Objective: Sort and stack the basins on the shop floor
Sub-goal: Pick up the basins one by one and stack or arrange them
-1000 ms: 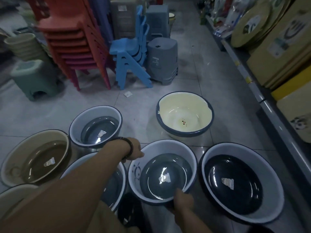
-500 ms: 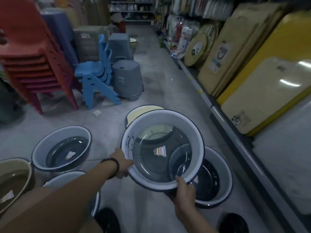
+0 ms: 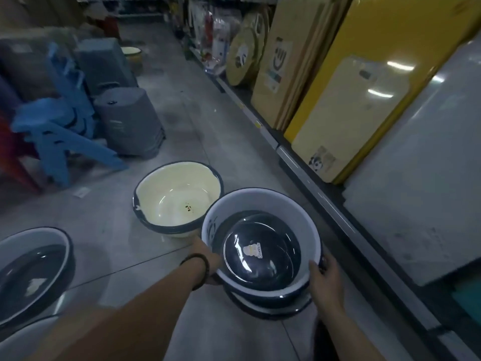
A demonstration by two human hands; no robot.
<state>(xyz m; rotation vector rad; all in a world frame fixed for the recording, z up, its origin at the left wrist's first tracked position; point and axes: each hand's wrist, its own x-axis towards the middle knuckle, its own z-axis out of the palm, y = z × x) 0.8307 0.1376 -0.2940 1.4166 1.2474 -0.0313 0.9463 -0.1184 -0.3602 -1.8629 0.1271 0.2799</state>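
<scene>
A white-walled basin with a dark blue bottom and a sticker (image 3: 260,246) is held by both hands. My left hand (image 3: 208,256) grips its left rim, my right hand (image 3: 324,274) its right rim. It sits inside a larger dark-rimmed basin (image 3: 273,310) on the floor, whose edge shows below it. Just behind stands a cream basin with a blue rim (image 3: 177,199). At the left edge is another grey-blue basin (image 3: 33,269), and a further basin rim (image 3: 23,337) shows below it.
Low shelving (image 3: 299,157) with upright boards and panels runs along the right. Grey stools (image 3: 130,126) and stacked blue chairs (image 3: 57,126) stand at the back left. A small paper scrap (image 3: 81,192) lies on the tiled floor.
Both hands lifted the blue-bottomed basin off the floor, carried it right and set it down into the larger dark-rimmed basin. The view swung right toward the shelving.
</scene>
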